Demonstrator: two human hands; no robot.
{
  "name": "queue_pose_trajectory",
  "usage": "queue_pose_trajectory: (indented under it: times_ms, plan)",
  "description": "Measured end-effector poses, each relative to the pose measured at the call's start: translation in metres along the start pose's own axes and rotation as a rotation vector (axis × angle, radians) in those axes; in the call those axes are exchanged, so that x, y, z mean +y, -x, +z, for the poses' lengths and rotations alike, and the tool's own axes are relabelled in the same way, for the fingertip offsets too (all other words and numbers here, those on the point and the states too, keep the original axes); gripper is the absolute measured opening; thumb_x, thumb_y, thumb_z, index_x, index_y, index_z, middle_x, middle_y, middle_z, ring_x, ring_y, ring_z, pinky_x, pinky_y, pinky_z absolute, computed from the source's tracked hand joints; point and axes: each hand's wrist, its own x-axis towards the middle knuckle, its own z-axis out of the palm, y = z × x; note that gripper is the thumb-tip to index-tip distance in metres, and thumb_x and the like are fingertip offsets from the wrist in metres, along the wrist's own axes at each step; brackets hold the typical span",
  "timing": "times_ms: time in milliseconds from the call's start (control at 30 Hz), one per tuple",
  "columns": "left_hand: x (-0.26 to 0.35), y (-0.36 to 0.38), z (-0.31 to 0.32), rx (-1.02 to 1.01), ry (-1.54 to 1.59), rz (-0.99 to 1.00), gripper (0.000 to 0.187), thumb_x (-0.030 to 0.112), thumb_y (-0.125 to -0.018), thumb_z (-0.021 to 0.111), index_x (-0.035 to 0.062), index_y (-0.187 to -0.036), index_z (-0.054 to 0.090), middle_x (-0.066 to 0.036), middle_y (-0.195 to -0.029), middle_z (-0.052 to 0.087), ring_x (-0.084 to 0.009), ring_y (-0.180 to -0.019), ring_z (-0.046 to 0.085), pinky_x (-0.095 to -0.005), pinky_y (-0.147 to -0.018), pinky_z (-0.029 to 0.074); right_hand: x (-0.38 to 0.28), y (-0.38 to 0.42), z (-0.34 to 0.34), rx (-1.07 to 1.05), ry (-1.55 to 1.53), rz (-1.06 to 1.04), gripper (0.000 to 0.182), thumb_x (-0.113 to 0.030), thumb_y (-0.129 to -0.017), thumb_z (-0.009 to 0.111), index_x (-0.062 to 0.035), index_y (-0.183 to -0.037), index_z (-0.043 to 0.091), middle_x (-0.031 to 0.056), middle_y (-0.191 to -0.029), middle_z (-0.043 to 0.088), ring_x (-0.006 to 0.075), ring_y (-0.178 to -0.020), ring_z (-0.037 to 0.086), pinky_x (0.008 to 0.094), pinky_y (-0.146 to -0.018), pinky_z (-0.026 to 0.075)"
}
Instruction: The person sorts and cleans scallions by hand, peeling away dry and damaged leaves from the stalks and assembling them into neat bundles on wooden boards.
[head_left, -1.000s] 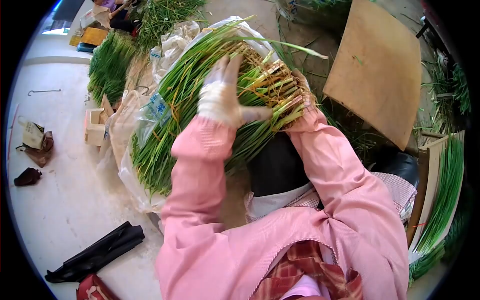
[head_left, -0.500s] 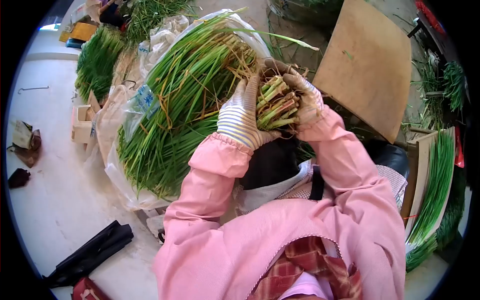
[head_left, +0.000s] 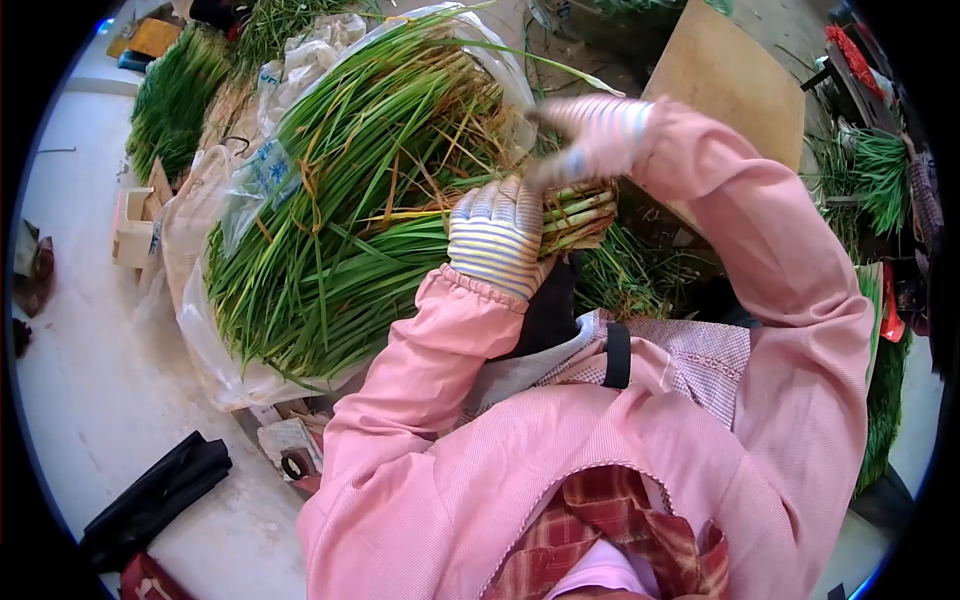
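My left hand, in a striped work glove, is wrapped round a bunch of chives. The pale cut stem ends stick out to the right, and the green leaves trail left over a large pile of chives. Just above the stems is my right hand, also gloved. Motion smears its fingers, so whether they hold anything does not show. The pile lies on a clear plastic sheet.
A tan board leans at the upper right, with loose green trimmings below it. More chives stand at the upper left. A black folded item lies on the pale floor at the lower left.
My right hand has let go of the stem ends and moved up, its elbow swinging outward. The bunch has turned so its stem ends now point right. The whole view has shifted slightly.
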Motion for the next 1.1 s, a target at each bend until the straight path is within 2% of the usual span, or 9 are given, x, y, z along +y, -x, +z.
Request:
queue_pose_trajectory:
  times_ms: [100, 167, 233, 400, 467, 567, 867, 1033, 1100]
  plan:
    - [-0.002, 0.004, 0.004, 0.167, 0.065, -0.009, 0.076, 0.028, -0.044, 0.071, 0.0004, -0.109, 0.042, -0.015, -0.102, 0.049, -0.0278, -0.093, 0.049, -0.0393, -0.082, 0.037, -0.019, 0.004, 0.022, -0.351, 0.139, 0.132, 0.097, -0.044, -0.049, 0.074, 0.0048, -0.120, 0.029, 0.0215, -0.098, 0.054, 0.0290, -0.094, 0.053, 0.0330, -0.079, 0.042]
    - [0.000, 0.007, -0.001, 0.205, 0.067, -0.026, 0.072, 0.028, -0.044, 0.071, 0.0008, -0.105, 0.044, -0.014, -0.101, 0.050, -0.0280, -0.093, 0.049, -0.0400, -0.082, 0.037, -0.011, 0.005, 0.034, -0.221, 0.385, 0.023, 0.098, -0.038, -0.046, 0.076, 0.0047, -0.120, 0.027, 0.0202, -0.089, 0.057, 0.0305, -0.083, 0.057, 0.0334, -0.068, 0.046]
    - [0.002, 0.007, 0.004, 0.255, 0.175, -0.009, 0.070, 0.027, -0.044, 0.071, 0.0016, -0.103, 0.045, -0.014, -0.098, 0.051, -0.0283, -0.091, 0.050, -0.0404, -0.080, 0.038, -0.035, 0.017, 0.033, -0.257, 0.548, 0.224, 0.098, -0.033, -0.043, 0.078, 0.0046, -0.118, 0.027, 0.0204, -0.088, 0.057, 0.0321, -0.082, 0.056, 0.0342, -0.067, 0.047]
    - [0.006, 0.008, 0.009, 0.329, 0.157, 0.036, 0.062, 0.023, -0.044, 0.071, 0.0058, -0.098, 0.047, -0.012, -0.090, 0.053, -0.0305, -0.083, 0.052, -0.0412, -0.074, 0.040, -0.006, 0.011, 0.037, -0.320, 0.467, 0.088, 0.103, -0.027, -0.040, 0.080, 0.0039, -0.121, 0.023, 0.0187, -0.096, 0.055, 0.0298, -0.093, 0.053, 0.0331, -0.079, 0.043]
    - [0.007, 0.008, 0.011, 0.317, 0.123, 0.021, 0.062, 0.024, -0.044, 0.070, 0.0086, -0.100, 0.048, -0.011, -0.096, 0.053, -0.0284, -0.089, 0.052, -0.0423, -0.078, 0.039, 0.021, -0.006, 0.045, -0.353, 0.035, -0.097, 0.112, -0.024, -0.037, 0.082, 0.0028, -0.124, 0.018, 0.0157, -0.110, 0.049, 0.0204, -0.105, 0.045, 0.0295, -0.089, 0.036]
    - [0.009, 0.011, 0.015, 0.362, 0.077, 0.014, 0.060, 0.024, -0.045, 0.069, 0.0102, -0.100, 0.048, -0.011, -0.095, 0.054, -0.0274, -0.089, 0.052, -0.0421, -0.078, 0.039, 0.019, 0.000, 0.052, -0.373, -0.371, 0.014, 0.120, -0.022, -0.034, 0.084, 0.0017, -0.128, 0.012, 0.0123, -0.118, 0.043, 0.0137, -0.110, 0.037, 0.0265, -0.094, 0.029]
    - [0.012, 0.014, 0.020, 0.391, -0.053, 0.046, 0.051, 0.027, -0.049, 0.064, 0.0126, -0.096, 0.050, -0.009, -0.093, 0.053, -0.0257, -0.086, 0.053, -0.0411, -0.077, 0.040, 0.030, 0.010, 0.086, -0.074, -0.058, -0.048, 0.087, -0.012, -0.052, 0.072, -0.0043, -0.125, 0.025, 0.0152, -0.105, 0.052, 0.0227, -0.100, 0.049, 0.0272, -0.085, 0.038]
    - [0.019, 0.012, 0.018, 0.349, -0.070, 0.049, 0.048, 0.028, -0.050, 0.063, 0.0117, -0.094, 0.050, -0.009, -0.093, 0.054, -0.0261, -0.086, 0.053, -0.0413, -0.077, 0.040, 0.064, 0.002, 0.098, -0.092, -0.199, -0.155, 0.098, -0.015, -0.049, 0.075, -0.0035, -0.127, 0.017, 0.0155, -0.107, 0.051, 0.0217, -0.102, 0.048, 0.0265, -0.086, 0.037]
    - [0.022, 0.010, 0.020, 0.422, -0.042, 0.054, 0.043, 0.028, -0.052, 0.060, 0.0110, -0.091, 0.052, -0.010, -0.090, 0.054, -0.0275, -0.084, 0.054, -0.0416, -0.076, 0.040, 0.031, 0.019, 0.060, -0.248, 0.060, -0.144, 0.109, -0.020, -0.045, 0.078, -0.0012, -0.128, 0.011, 0.0158, -0.108, 0.050, 0.0214, -0.102, 0.048, 0.0263, -0.088, 0.036]
